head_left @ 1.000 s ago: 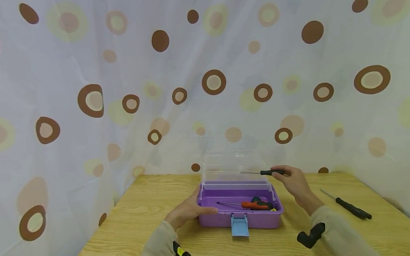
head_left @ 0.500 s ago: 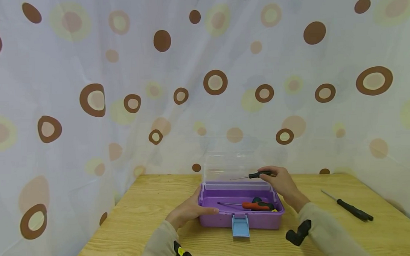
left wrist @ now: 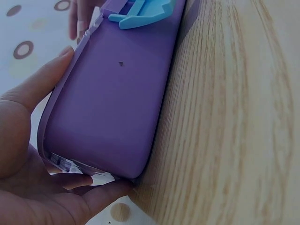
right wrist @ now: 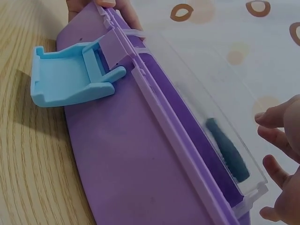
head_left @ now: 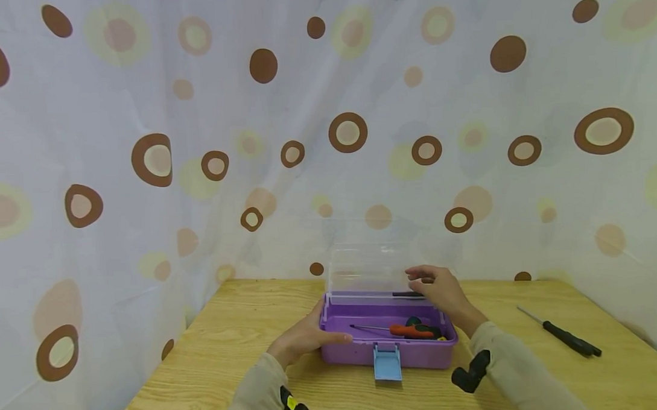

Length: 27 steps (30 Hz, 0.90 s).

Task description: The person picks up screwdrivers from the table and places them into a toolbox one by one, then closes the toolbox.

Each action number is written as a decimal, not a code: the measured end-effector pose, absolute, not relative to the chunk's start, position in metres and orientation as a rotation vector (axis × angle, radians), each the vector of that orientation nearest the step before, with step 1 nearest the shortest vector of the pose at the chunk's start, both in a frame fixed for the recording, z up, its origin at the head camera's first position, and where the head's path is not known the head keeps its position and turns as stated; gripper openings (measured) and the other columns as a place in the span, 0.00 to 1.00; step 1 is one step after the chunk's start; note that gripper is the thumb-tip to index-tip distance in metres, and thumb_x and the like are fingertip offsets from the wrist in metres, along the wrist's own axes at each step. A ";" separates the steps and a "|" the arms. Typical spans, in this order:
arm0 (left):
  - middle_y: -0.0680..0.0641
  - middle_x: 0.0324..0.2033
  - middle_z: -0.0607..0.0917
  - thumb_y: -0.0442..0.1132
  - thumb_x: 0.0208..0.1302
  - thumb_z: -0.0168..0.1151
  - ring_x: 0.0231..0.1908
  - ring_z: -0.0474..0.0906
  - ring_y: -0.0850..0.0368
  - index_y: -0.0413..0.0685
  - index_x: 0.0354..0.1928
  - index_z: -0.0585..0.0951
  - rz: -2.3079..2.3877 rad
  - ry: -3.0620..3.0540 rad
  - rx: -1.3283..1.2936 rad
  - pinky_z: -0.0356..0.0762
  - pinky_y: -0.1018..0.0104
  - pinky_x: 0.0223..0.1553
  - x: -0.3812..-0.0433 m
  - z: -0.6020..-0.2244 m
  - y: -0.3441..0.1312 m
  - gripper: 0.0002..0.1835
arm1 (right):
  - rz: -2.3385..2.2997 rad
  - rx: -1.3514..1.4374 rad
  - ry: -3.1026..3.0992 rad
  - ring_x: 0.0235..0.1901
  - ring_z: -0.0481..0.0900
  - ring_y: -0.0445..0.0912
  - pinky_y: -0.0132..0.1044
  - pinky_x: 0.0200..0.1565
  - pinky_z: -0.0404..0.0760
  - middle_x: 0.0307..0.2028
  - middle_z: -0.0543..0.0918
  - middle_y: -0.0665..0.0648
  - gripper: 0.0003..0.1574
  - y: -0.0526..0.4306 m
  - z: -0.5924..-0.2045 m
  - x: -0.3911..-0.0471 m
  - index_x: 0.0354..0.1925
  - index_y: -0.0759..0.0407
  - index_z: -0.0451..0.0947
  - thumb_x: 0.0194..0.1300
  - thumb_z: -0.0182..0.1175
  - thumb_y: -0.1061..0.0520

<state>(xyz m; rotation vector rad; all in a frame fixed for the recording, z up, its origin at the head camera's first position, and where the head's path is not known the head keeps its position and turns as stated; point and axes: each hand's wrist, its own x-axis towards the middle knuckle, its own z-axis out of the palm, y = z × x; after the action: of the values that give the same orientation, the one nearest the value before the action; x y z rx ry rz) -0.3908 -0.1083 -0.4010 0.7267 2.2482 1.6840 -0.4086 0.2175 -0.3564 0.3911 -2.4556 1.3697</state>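
A purple toolbox (head_left: 361,352) sits on the wooden table with its clear lid (head_left: 363,264) raised at the back. My left hand (head_left: 306,337) grips its left end, thumb along the front rim. My right hand (head_left: 442,291) is over the back right corner, fingers apart and holding nothing. Just below those fingers, a black-handled screwdriver (head_left: 408,294) is at the box's back edge by the lid; its shaft is hidden. In the right wrist view its dark handle (right wrist: 228,152) looks blurred. Inside the box lies a red and black screwdriver (head_left: 414,330), beside a partly hidden dark green, round-ended thing (head_left: 413,320).
A light blue latch (head_left: 387,364) hangs down at the toolbox's front. On the table's right side lies another black-handled screwdriver (head_left: 569,338). Behind the table (head_left: 245,304) hangs a spotted curtain (head_left: 286,248).
My right hand has moved left over the box's back and let go of the black-handled screwdriver, which has dropped lower at the back edge. My left hand keeps its hold on the toolbox.
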 end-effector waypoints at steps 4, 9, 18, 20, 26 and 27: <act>0.37 0.74 0.62 0.46 0.61 0.77 0.68 0.65 0.39 0.50 0.83 0.37 1.680 2.259 0.711 0.54 0.38 0.71 -0.391 -0.402 -0.108 0.64 | 1.315 0.388 -2.462 0.59 0.77 0.66 0.58 0.55 0.80 0.53 0.85 0.64 0.19 0.217 -0.356 -0.408 0.58 0.64 0.83 0.72 0.65 0.61; 0.37 0.76 0.60 0.45 0.62 0.76 0.69 0.63 0.39 0.50 0.83 0.36 1.682 2.255 0.712 0.52 0.38 0.72 -0.391 -0.402 -0.108 0.64 | 1.306 0.358 -2.476 0.60 0.77 0.66 0.59 0.55 0.80 0.54 0.84 0.66 0.18 0.217 -0.353 -0.402 0.59 0.64 0.82 0.74 0.63 0.61; 0.38 0.75 0.60 0.45 0.62 0.76 0.69 0.64 0.39 0.50 0.83 0.35 1.683 2.252 0.683 0.53 0.38 0.72 -0.391 -0.402 -0.108 0.64 | 1.311 0.341 -2.494 0.60 0.76 0.66 0.55 0.53 0.80 0.55 0.84 0.65 0.20 0.225 -0.354 -0.400 0.61 0.66 0.80 0.75 0.61 0.59; 0.38 0.75 0.61 0.45 0.61 0.76 0.69 0.64 0.39 0.50 0.83 0.36 1.683 2.252 0.681 0.54 0.38 0.71 -0.391 -0.402 -0.108 0.64 | 1.323 0.331 -2.496 0.61 0.75 0.66 0.56 0.55 0.79 0.57 0.83 0.66 0.20 0.226 -0.355 -0.400 0.61 0.66 0.80 0.75 0.61 0.58; 0.38 0.74 0.63 0.45 0.62 0.76 0.68 0.65 0.39 0.52 0.83 0.37 1.684 2.247 0.696 0.54 0.38 0.71 -0.392 -0.403 -0.108 0.63 | 1.333 0.303 -2.508 0.62 0.74 0.67 0.62 0.59 0.75 0.57 0.82 0.67 0.22 0.229 -0.357 -0.399 0.61 0.66 0.80 0.75 0.62 0.56; 0.38 0.74 0.63 0.45 0.62 0.76 0.68 0.65 0.39 0.52 0.83 0.37 1.683 2.249 0.698 0.54 0.38 0.71 -0.392 -0.403 -0.108 0.63 | 1.333 0.302 -2.509 0.62 0.74 0.67 0.62 0.60 0.75 0.57 0.82 0.67 0.22 0.230 -0.357 -0.399 0.62 0.66 0.80 0.75 0.62 0.56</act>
<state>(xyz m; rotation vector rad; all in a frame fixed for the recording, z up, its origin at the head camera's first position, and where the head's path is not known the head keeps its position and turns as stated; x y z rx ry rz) -0.3923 -0.1079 -0.4029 0.6982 2.2487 1.6829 -0.3985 0.2302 -0.3573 0.3017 -2.5095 1.3332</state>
